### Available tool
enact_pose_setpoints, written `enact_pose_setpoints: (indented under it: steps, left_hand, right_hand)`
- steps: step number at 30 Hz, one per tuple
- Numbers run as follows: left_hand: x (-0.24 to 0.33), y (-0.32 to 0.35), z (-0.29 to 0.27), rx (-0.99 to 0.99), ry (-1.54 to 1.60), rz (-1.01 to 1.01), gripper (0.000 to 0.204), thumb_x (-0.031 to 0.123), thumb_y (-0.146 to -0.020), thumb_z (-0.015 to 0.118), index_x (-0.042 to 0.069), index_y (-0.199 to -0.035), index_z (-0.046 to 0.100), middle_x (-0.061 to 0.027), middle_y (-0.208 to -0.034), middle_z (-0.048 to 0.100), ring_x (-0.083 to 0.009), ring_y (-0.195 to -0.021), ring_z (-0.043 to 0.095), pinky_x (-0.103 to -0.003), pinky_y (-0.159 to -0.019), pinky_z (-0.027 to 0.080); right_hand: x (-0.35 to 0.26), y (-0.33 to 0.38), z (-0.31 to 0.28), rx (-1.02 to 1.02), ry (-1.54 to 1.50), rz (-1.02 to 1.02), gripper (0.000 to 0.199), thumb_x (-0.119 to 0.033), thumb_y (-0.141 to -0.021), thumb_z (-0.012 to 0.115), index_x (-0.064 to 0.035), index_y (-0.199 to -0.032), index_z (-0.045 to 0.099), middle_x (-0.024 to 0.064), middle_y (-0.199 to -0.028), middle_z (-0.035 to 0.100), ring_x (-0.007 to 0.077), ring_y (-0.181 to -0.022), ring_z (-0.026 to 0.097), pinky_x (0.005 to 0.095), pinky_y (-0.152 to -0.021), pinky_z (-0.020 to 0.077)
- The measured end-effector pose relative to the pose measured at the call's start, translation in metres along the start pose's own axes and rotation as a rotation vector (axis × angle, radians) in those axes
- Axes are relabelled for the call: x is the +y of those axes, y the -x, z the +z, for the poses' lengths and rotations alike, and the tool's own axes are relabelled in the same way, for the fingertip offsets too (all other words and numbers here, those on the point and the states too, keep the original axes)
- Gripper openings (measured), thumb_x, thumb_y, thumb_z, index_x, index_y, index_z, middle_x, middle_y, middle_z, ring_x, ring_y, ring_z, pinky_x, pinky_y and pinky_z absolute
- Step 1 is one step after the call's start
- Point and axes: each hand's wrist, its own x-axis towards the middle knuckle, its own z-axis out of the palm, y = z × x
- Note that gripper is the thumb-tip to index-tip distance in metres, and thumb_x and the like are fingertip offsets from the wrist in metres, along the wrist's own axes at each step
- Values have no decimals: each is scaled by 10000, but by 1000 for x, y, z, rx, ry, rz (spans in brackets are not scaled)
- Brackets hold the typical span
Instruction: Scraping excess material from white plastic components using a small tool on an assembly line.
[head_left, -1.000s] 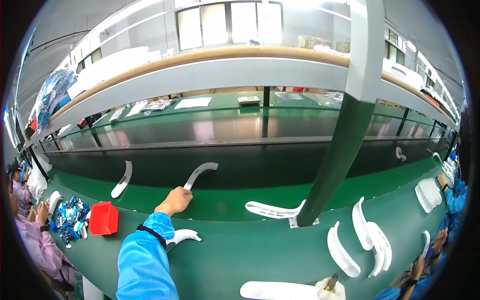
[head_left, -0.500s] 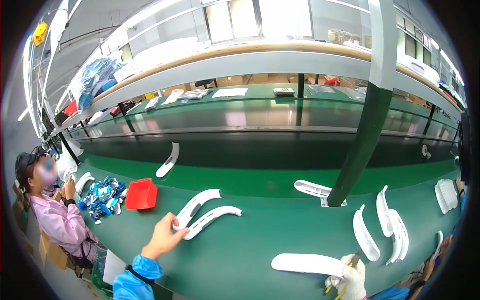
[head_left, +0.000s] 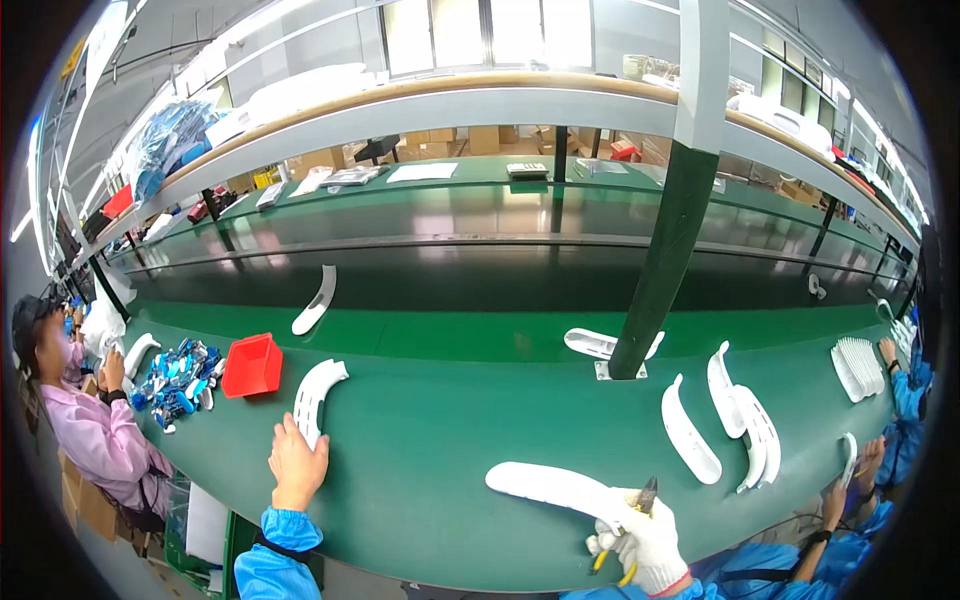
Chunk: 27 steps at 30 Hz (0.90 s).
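My left hand is closed around the near end of white curved plastic parts that lie close together on the green table, their far end pointing away from me. Fingers and thumb hide the near end. My right hand, in a white work glove, grips pliers with yellow handles, their dark jaws showing above the fingers. The same hand also holds one end of another long white curved part, which reaches out to the left over the table.
A red bin stands beside a heap of blue and silver pieces at left. More white curved parts lie at right. A green post rises from the table. Co-workers sit on both sides, one in a pink jacket.
My left hand has moved left with the curved parts; the two that lay apart are now close together. My right hand, pliers and part appear further left as the whole view shifts.
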Motion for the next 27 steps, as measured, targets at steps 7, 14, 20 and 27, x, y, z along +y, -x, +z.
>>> enact_pose_setpoints:
  steps: [7, 14, 20, 27]
  left_hand:
    - [101, 121, -39, -779, 1341, 17, 242, 219, -952, 630, -15, -1011, 623, -85, -899, 689, -167, -792, 649, -340, -693, 531]
    - [159, 221, -49, -1307, 1881, -785, 284, 240, -1021, 497, -5, -1159, 543, -112, -878, 657, -206, -752, 656, -344, -673, 558]
    - [151, 294, -29, -1156, 1738, -474, 250, 114, -1012, 455, -14, -1227, 466, -113, -846, 633, -183, -677, 640, -298, -606, 541]
    - [148, 316, -36, -1214, 1737, -456, 268, 129, -1025, 427, -21, -1247, 434, -122, -864, 636, -175, -697, 638, -304, -630, 533]
  right_hand:
    - [22, 54, 19, 71, -180, -141, 270, -143, -950, 597, 23, -1157, 546, 52, -803, 569, 142, -685, 566, 342, -653, 515]
    - [17, 96, 14, -235, 487, 165, 219, -143, -990, 506, 20, -1097, 604, 80, -771, 650, 141, -633, 615, 276, -598, 519]
    - [2, 45, 3, -1, 183, -410, 160, -125, -958, 510, 28, -947, 557, 139, -717, 616, 254, -652, 653, 444, -698, 567]
    - [9, 19, 4, -123, 410, -328, 250, -190, -1008, 460, 45, -970, 538, 160, -736, 616, 258, -676, 657, 425, -707, 582]
